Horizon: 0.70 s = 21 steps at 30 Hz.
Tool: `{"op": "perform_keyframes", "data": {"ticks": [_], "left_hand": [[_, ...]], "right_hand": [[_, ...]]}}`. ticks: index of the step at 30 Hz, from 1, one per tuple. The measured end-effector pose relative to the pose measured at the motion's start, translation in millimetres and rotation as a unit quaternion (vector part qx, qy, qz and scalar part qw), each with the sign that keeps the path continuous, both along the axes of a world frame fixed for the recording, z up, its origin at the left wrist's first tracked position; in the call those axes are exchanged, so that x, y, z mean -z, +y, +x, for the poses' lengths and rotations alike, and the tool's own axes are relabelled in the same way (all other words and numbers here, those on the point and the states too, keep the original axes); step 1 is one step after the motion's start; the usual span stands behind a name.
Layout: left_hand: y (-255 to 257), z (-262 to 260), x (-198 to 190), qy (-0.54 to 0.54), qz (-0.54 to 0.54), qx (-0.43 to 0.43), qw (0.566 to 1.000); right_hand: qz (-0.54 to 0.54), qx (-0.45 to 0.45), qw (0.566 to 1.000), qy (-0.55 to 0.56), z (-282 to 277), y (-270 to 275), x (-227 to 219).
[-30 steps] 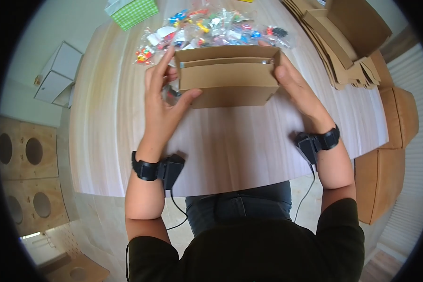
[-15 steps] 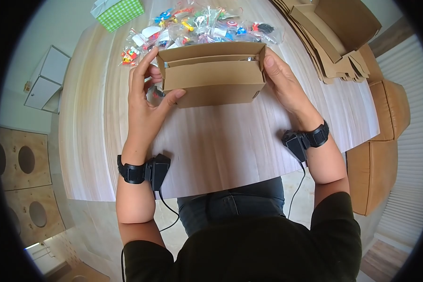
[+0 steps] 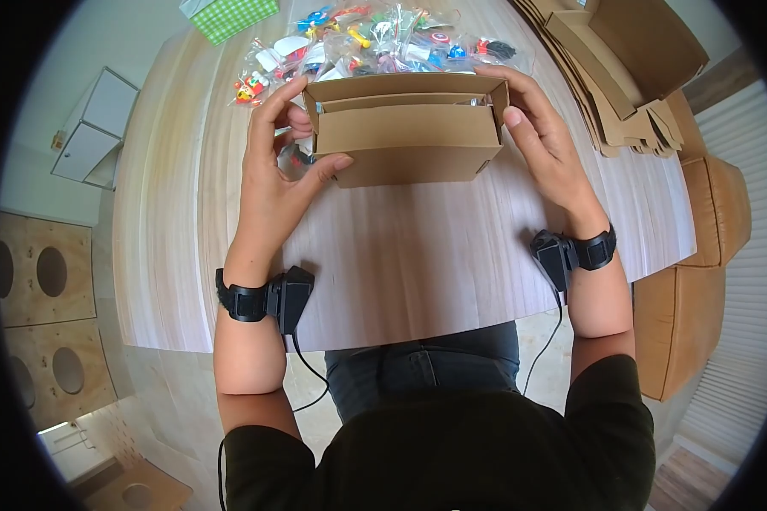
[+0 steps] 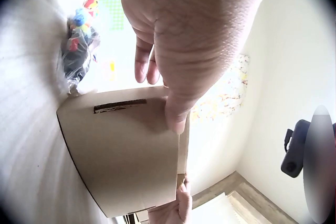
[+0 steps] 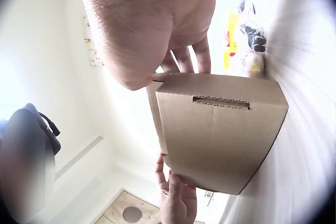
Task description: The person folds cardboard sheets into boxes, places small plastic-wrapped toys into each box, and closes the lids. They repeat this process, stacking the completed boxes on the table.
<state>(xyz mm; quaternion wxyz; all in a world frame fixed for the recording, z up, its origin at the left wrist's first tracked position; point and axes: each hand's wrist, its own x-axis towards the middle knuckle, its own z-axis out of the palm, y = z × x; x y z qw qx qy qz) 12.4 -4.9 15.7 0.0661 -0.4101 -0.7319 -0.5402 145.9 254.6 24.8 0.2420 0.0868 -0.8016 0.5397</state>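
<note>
A brown cardboard box (image 3: 409,168) stands on the table in front of the person, its top open and an inner flap (image 3: 407,128) folded across inside. At its left end the left hand (image 3: 274,189) grips it, thumb on the near top edge and fingers round the far corner. The right hand (image 3: 552,153) holds the other end, with its thumb at the side wall and its fingers behind the back wall. In the left wrist view, a narrow slot shows in the box wall (image 4: 126,150). A small bit of clear plastic (image 3: 475,103) glints inside the box.
Behind the box lies a pile of small bagged toys (image 3: 392,47) in clear plastic. A green checkered container (image 3: 234,19) stands at the far left. At the far right, another open cardboard box (image 3: 601,64) rests on flat cardboard sheets (image 3: 609,128).
The right hand's fingers have shifted further over the back right corner of the box, with the thumb at the side edge. The left hand keeps its hold. The head view has swayed slightly.
</note>
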Motion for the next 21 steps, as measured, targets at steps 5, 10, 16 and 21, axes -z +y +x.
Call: {"op": "perform_keyframes", "data": {"ticks": [5,10,16,21], "left_hand": [[0,-1,-1,0.012,-0.006,0.0,1.0],[-1,-2,-3,0.04,-0.012,0.001,0.999],[-5,-5,-1,0.062,-0.026,-0.002,0.998],[-2,-3,-3,0.107,-0.036,0.005,0.994]], "right_hand": [[0.034,0.027,0.999,-0.008,1,7,0],[0.053,0.027,0.998,0.001,1,8,-1],[0.219,0.003,0.976,0.0,9,21,-16],[0.244,0.014,0.969,0.013,5,7,-12]]}}
